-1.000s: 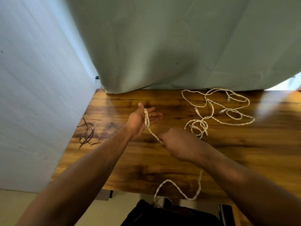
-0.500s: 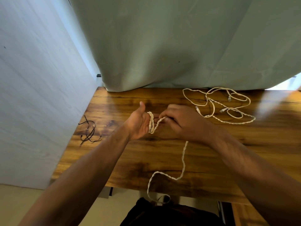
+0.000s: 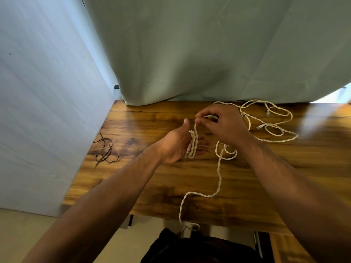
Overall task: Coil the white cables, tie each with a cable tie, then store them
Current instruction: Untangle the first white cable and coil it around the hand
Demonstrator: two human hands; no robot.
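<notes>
Right grip pinches white cable, lifted toward upper centre. Left grip, fingers straight, carries one more loop - coiling continues.

One white cable loops round left hand — other cables lie tangled.

Two hands are in view, the left hand and the right hand. One white cable runs between them. One wooden table carries one loose heap of white cable and one small bunch of black cable ties; the number in each cannot be told.
</notes>
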